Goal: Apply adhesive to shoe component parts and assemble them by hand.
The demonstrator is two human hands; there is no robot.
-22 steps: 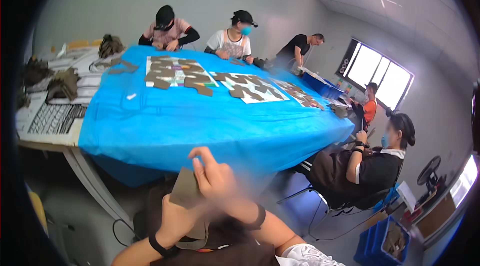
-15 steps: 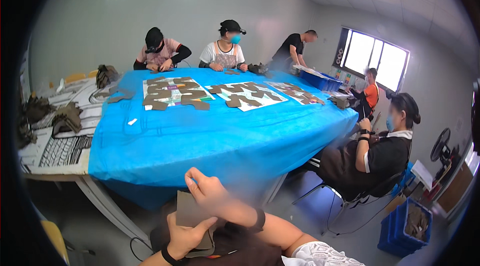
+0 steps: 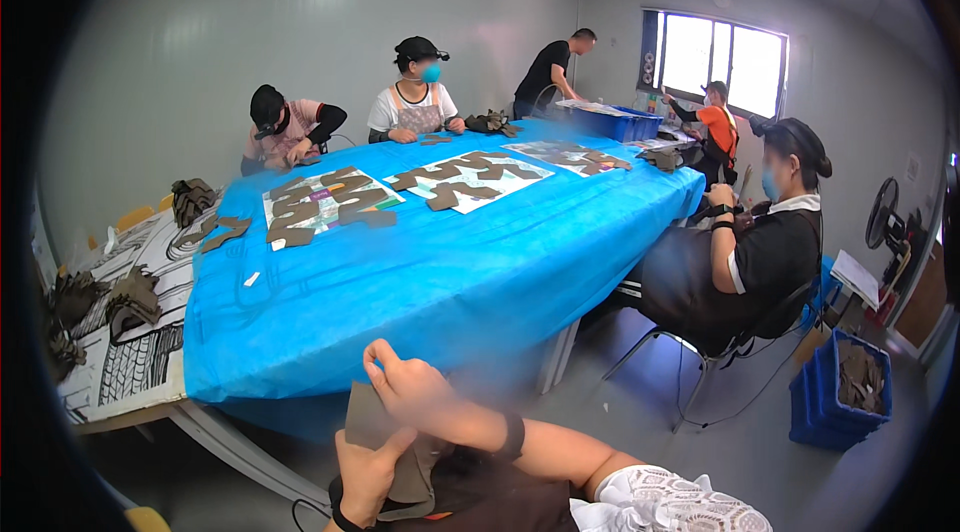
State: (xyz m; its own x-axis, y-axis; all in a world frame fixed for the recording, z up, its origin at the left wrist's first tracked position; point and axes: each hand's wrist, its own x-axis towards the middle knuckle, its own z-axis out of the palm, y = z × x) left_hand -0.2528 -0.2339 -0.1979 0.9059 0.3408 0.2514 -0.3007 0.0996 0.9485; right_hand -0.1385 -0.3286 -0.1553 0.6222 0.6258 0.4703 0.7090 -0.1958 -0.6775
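Low in front of me, my left hand (image 3: pixel 365 467) is closed around a flat, grey-brown cut fabric piece (image 3: pixel 368 417), with its thumb across the front. More of the same fabric hangs below, over my lap. My right hand (image 3: pixel 412 387) is raised just above and beside the upper edge of that piece. Its thumb and forefinger are pinched together, and whatever they hold is too small to make out. Both my hands are short of the near edge of the blue-covered table (image 3: pixel 330 342). A dark band circles each wrist.
Printed sheets (image 3: pixel 490 194) with brown fabric pieces lie across the table. Fabric piles (image 3: pixel 135 302) sit at left. One co-worker (image 3: pixel 770 242) sits close on my right; several others are around the table. Blue crates (image 3: pixel 835 402) holding brown pieces stand on the floor at right.
My view has tilted and shifted, so the table appears slanted. My hands keep nearly the same pose on the fabric piece. The co-worker in orange now has an arm raised.
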